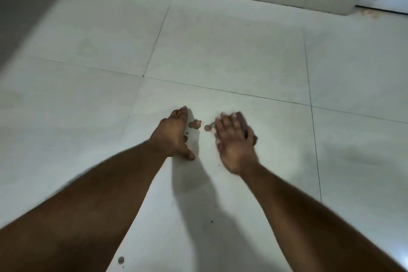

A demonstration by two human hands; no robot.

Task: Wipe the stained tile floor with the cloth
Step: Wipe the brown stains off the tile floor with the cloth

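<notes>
Head view: a person's left hand (174, 134) lies flat, fingers straight, on the pale tile floor (220, 51). Brown stains (195, 124) sit between it and the blurred right hand (234, 139), whose grasp I cannot tell. No cloth shows; likely soft, light, bunchable anywhere.

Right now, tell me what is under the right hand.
Under the right hand a dark strip shows at the fingers' far edge, too blurred to name. The palm covers the rest. Brown stains lie on the tile floor beside it.
</notes>
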